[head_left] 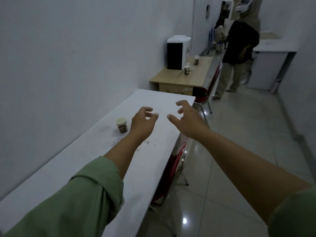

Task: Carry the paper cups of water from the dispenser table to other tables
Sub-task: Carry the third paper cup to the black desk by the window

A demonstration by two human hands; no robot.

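Note:
A paper cup stands upright on the white table against the left wall. My left hand hovers just to the right of it, fingers curled and apart, holding nothing. Above the table's right edge my right hand is also empty with its fingers spread. Farther off, the water dispenser sits on a wooden table, with two more paper cups beside it.
A red chair is tucked under the white table's right side, and another is by the wooden table. A person stands in the aisle past the dispenser. Another white table is at the far right. The tiled floor runs along the right.

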